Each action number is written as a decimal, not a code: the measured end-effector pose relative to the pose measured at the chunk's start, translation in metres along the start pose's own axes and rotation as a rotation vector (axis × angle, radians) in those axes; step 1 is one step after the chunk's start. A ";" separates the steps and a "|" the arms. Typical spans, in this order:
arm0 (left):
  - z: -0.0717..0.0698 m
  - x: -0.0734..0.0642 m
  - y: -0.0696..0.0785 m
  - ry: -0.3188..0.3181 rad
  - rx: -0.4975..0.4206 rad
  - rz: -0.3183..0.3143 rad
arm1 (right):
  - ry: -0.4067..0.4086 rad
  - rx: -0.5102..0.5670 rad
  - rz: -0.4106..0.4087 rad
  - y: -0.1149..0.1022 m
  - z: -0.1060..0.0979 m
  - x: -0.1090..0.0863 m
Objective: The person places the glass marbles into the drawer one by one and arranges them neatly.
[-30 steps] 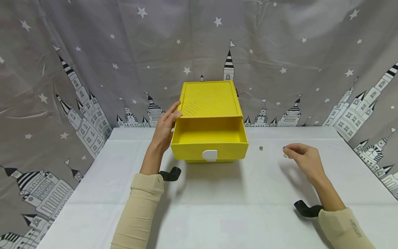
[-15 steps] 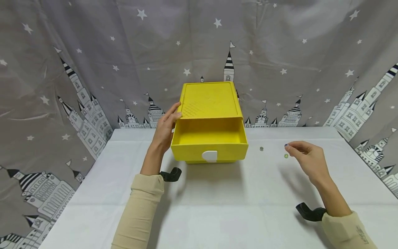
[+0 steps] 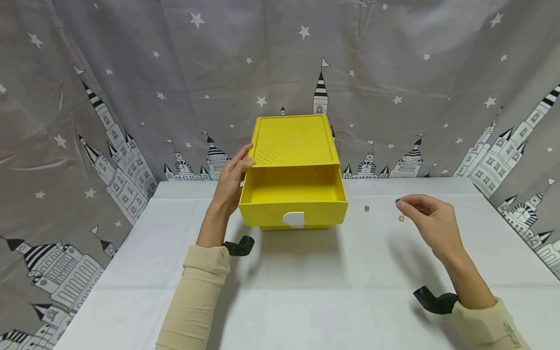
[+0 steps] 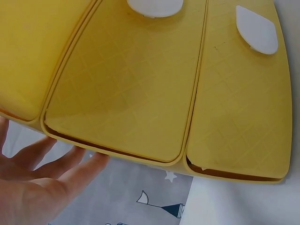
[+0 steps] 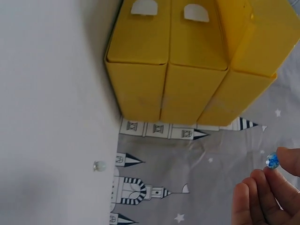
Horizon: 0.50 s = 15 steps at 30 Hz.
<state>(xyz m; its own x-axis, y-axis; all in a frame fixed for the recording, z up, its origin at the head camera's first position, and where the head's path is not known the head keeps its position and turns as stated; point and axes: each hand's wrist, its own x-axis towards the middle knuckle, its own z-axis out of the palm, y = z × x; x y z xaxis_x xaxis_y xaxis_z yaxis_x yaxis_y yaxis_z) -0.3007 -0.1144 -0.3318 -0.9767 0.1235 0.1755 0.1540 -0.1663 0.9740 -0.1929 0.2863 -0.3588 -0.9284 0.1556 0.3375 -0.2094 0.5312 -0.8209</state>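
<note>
A yellow drawer box stands at the back middle of the white table, its top drawer pulled out and showing nothing inside. My left hand rests with straight fingers against the box's upper left edge; the left wrist view shows those fingers under the box's rim. My right hand hovers just above the table to the right of the drawer and pinches a small blue bead between thumb and fingertips. Two more small beads lie on the table, a greenish bead under that hand and a grey bead nearer the drawer.
A grey curtain printed with stars and castles hangs behind and beside the table. The drawer's white handle faces me. Black straps sit at both wrists. One bead shows in the right wrist view near the table's far edge.
My right hand has lifted slightly off the table and drifted a little left, uncovering the greenish bead. The left hand and the box have stayed put.
</note>
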 end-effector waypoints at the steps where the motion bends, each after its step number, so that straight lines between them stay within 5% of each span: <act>1: 0.000 0.000 0.000 0.000 0.001 0.000 | -0.001 0.001 -0.004 -0.001 0.000 -0.001; 15: 0.000 0.000 0.001 0.010 0.011 -0.014 | -0.003 0.025 -0.101 -0.024 0.008 -0.008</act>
<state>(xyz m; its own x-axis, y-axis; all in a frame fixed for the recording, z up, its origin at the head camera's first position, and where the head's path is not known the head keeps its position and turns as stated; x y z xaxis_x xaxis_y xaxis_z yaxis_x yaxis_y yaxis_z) -0.3009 -0.1149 -0.3313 -0.9801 0.1161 0.1608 0.1422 -0.1543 0.9777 -0.1832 0.2656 -0.3451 -0.9029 0.0997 0.4181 -0.3100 0.5228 -0.7941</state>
